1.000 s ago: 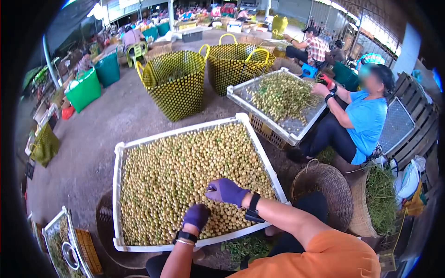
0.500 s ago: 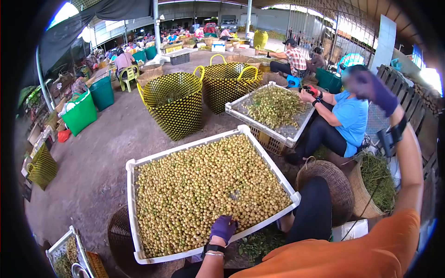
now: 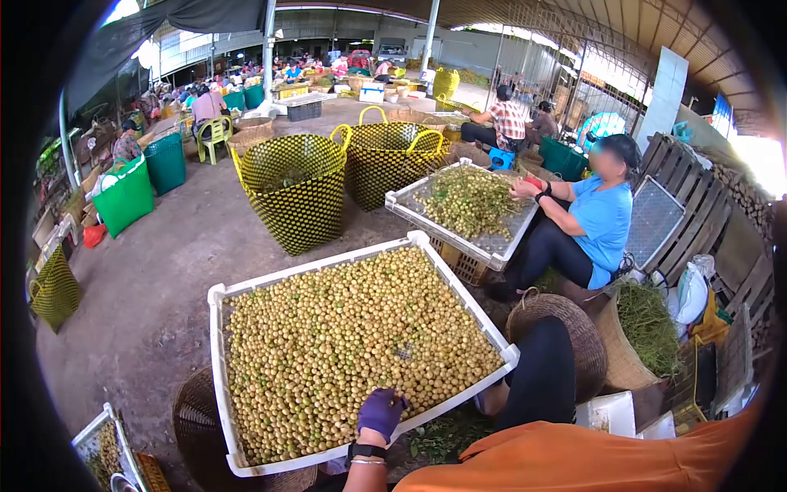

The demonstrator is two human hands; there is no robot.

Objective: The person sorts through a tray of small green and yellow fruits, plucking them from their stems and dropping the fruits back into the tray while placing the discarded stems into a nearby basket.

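Mottled floor [image 3: 156,287] flanks a tray [image 3: 419,239] of round fruits [image 3: 328,353].

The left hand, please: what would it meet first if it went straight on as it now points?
The left hand would probably meet the round fruit in the white tray, though depth there is unclear.

Bright daylight | glare — upper right | fisheye bend — black corners
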